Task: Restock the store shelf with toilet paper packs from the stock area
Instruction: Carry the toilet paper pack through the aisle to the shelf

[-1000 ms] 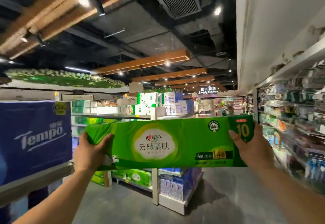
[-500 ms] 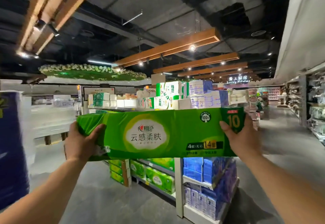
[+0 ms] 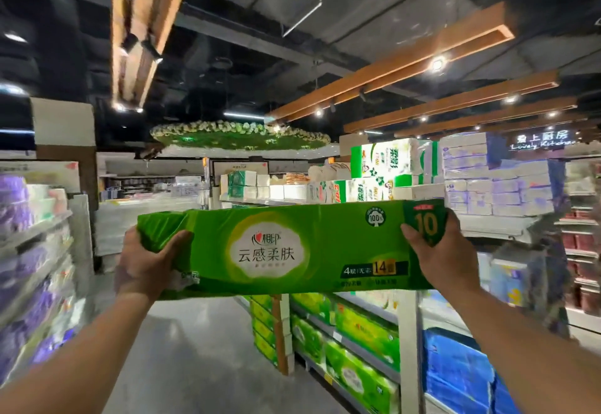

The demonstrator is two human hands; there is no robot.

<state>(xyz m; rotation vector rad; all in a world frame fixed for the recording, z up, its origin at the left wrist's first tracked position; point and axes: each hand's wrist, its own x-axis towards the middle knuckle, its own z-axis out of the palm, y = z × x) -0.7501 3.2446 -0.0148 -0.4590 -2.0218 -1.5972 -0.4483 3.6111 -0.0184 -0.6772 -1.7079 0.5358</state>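
Pack: a long green plastic-wrapped toilet paper pack is being held level across the middle of the frame, printed face toward the camera, a white cloud-shaped logo at its centre and a dark green corner patch with a yellow "10" at its upper right.
Left hand: the left hand is gripping the pack's left end, thumb lying over the front wrap, fingers going behind it.
Right hand: the right hand is holding the right end, thumb pressing the front just beside the "10", fingers curling round the edge.
Shelf ahead: a white store shelf unit is standing below and behind the pack, lower right of centre, carrying green packs and blue packs.
Top of unit: white and green boxed tissue is sitting stacked above the pack.
Left edge: a blurred shelf with purple packs is showing.
Floor: grey aisle floor is running between the two shelves.
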